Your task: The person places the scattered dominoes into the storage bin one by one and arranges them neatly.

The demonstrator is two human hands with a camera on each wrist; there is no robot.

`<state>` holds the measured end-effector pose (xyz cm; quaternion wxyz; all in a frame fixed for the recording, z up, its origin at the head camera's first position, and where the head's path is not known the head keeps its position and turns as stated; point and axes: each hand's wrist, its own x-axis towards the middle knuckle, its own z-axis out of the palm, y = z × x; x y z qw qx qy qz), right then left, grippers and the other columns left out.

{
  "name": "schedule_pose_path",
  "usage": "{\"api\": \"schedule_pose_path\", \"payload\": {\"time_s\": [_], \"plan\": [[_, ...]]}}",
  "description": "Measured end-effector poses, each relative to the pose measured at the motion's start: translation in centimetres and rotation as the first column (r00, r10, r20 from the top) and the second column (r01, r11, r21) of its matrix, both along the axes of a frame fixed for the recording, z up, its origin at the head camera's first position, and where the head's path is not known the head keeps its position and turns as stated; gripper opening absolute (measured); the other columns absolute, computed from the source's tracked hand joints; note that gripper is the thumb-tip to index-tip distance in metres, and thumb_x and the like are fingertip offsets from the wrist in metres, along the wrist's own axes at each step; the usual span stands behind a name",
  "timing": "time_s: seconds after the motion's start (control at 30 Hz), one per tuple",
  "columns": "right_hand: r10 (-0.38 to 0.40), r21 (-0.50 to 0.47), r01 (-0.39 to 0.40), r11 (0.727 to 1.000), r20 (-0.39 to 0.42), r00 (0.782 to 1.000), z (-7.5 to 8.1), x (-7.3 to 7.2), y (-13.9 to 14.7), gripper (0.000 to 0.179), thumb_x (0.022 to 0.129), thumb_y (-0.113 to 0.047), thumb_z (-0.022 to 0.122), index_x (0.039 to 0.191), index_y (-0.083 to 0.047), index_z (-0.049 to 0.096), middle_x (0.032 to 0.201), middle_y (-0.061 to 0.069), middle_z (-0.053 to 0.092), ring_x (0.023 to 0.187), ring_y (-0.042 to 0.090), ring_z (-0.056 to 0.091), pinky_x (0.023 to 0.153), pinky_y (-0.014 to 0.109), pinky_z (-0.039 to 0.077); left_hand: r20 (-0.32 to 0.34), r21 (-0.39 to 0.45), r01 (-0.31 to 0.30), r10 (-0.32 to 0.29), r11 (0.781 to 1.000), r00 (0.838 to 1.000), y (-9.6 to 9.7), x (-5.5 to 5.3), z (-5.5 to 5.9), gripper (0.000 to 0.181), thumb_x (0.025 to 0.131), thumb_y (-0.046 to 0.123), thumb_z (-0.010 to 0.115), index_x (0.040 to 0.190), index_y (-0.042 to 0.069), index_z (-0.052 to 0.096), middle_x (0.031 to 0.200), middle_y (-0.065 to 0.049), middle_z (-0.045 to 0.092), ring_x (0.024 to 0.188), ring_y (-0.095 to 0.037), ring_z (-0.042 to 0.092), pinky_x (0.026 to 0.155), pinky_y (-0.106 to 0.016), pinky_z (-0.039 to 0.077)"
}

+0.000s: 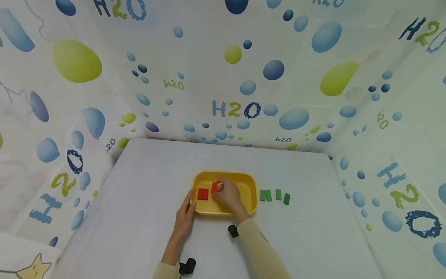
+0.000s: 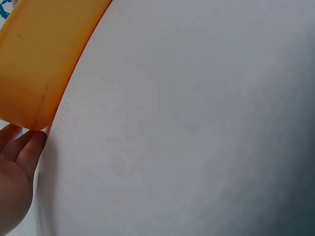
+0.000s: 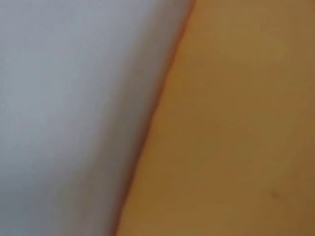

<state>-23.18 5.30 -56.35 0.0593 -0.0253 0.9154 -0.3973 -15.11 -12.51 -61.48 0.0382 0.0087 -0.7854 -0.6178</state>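
Note:
A yellow tray (image 1: 249,193) lies on the white table. The left hand (image 1: 184,217) rests at its left end, its rather straight fingers against the outside; the left wrist view has its fingertips at the end of the tray (image 2: 47,64). Inside the tray, the right hand (image 1: 229,193) reaches over the near rim with bent fingers at a small red tile (image 1: 214,187), partly covered by them. Left of it on the tray floor lies a red square (image 1: 203,194), seemingly two tiles side by side. The right wrist view has only the tray wall (image 3: 221,123), blurred.
Several small green tiles lie right of the tray: two side by side (image 1: 266,195), a third (image 1: 278,194) farther right and a tilted dark green one (image 1: 287,198). A patterned curtain (image 1: 237,77) surrounds the table (image 1: 146,174). Black wrist cameras (image 1: 188,266) sit at both cuffs.

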Motion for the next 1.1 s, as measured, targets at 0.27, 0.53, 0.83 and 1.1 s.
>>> {"api": "schedule_pose_path", "payload": {"time_s": [0.27,0.53,0.83,1.1], "plan": [[0.024,0.056,-0.028,0.998,0.066,0.997,-1.4,0.0,-0.6,0.039,0.077,-0.015,0.082,0.112,-0.009,0.066,0.074,-0.001,0.06,0.068,0.015,0.052,0.062,0.026,0.044,0.015,0.013,0.011,-0.011,1.0,1.0,-0.1,-0.1,0.0,0.053,0.104,0.03,0.046,0.154,0.023,0.031,0.159,-0.003,0.032,0.147,-0.024,0.027,0.104,0.002,0.02],[0.02,0.082,-0.027,0.996,0.079,0.997,-1.5,0.0,-0.9,0.04,0.075,-0.017,0.084,0.11,-0.009,0.067,0.075,-0.002,0.06,0.07,0.015,0.052,0.065,0.027,0.043,0.021,-0.004,0.015,-0.015,1.0,1.0,-0.2,0.0,0.1,0.053,0.104,0.03,0.046,0.155,0.022,0.031,0.159,-0.004,0.032,0.148,-0.024,0.027,0.103,0.002,0.02],[0.051,0.115,-0.057,0.992,0.054,0.997,-1.6,0.0,-1.1,0.038,0.074,-0.018,0.084,0.108,-0.01,0.068,0.07,-0.005,0.056,0.065,0.012,0.049,0.06,0.023,0.038,0.018,-0.005,-0.004,0.004,1.0,1.0,0.0,0.0,0.2,0.052,0.104,0.029,0.046,0.154,0.021,0.033,0.159,-0.005,0.034,0.147,-0.025,0.029,0.104,-0.001,0.021],[0.076,0.12,-0.085,0.989,0.074,0.994,-1.4,0.1,-1.1,0.042,0.075,-0.019,0.084,0.112,-0.01,0.067,0.07,-0.004,0.055,0.065,0.013,0.049,0.058,0.023,0.036,0.013,-0.013,-0.013,0.014,1.0,1.0,0.1,-0.2,0.1,0.051,0.104,0.028,0.046,0.154,0.022,0.034,0.159,-0.004,0.033,0.147,-0.025,0.029,0.104,-0.001,0.021]]}}
